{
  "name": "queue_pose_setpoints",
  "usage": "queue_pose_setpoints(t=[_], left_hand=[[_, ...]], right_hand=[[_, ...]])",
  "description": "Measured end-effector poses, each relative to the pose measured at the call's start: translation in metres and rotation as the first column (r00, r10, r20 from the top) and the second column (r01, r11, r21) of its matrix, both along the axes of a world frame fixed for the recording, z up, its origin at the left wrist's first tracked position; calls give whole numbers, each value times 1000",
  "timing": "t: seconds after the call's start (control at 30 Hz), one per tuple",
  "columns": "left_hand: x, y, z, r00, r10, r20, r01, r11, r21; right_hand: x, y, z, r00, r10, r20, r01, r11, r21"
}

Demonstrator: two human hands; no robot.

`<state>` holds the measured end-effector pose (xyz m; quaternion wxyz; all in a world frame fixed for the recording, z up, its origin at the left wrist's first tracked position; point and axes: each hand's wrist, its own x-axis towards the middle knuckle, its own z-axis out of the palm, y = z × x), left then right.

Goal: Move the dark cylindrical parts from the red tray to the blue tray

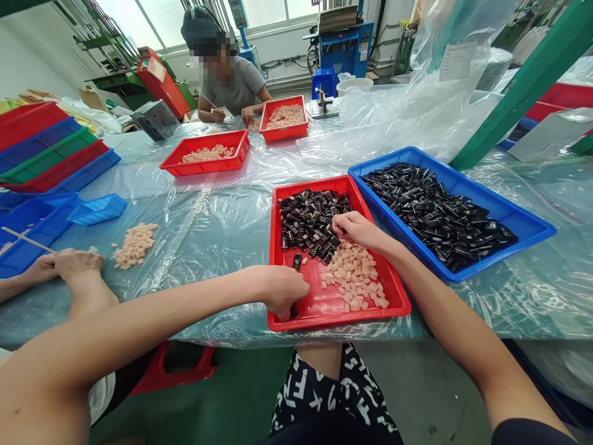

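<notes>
Before me lies a red tray [319,312] with a heap of black pieces [310,216] at its back and pale pink pieces [354,272] at its front right. Over the tray's front left part is my left hand [285,290], its fingers closed and pointing down at a small black piece [294,311]. My right hand [349,227] is closed above the edge where the black heap meets the pink pieces; what its fingertips hold is hidden. A lone black piece [297,262] lies between the heap and my left hand.
A blue tray [532,238] of black pieces touches the red tray's right side. Another person's hands [76,262] and a pink pile [135,246] are at left. Across the table, a person [236,77] works beside red trays [206,162]. A green post [519,86] rises at right.
</notes>
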<state>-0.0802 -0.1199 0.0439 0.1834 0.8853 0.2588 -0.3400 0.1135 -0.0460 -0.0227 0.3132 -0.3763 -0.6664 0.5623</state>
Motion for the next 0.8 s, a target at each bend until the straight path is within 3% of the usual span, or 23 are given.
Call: queue_pose_setpoints(t=[0.43, 0.57, 0.63, 0.67, 0.73, 0.8], left_hand=[[-19, 6, -3, 970, 158, 185, -134, 981, -137], [-28, 18, 2, 904, 245, 351, -172, 959, -227], [-31, 28, 2, 793, 381, 475, -254, 916, -310], [-31, 35, 0, 703, 471, 533, -310, 877, -367], [-27, 48, -7, 449, 638, 626, -395, 770, -502], [-16, 61, -18, 153, 727, 669, -405, 663, -629]], right_hand=[[1, 0, 0, 1000, 17, 24, -17, 1000, -12], [0, 1, -5, 1000, 21, 20, -21, 1000, -3], [-1, 1, -6, 1000, 13, 26, -13, 1000, -11], [-2, 1, -6, 1000, 13, 8, -13, 999, -34], [-4, 2, -5, 998, 16, -64, -23, 995, -95], [-4, 2, -3, 992, 23, -128, -41, 989, -144]])
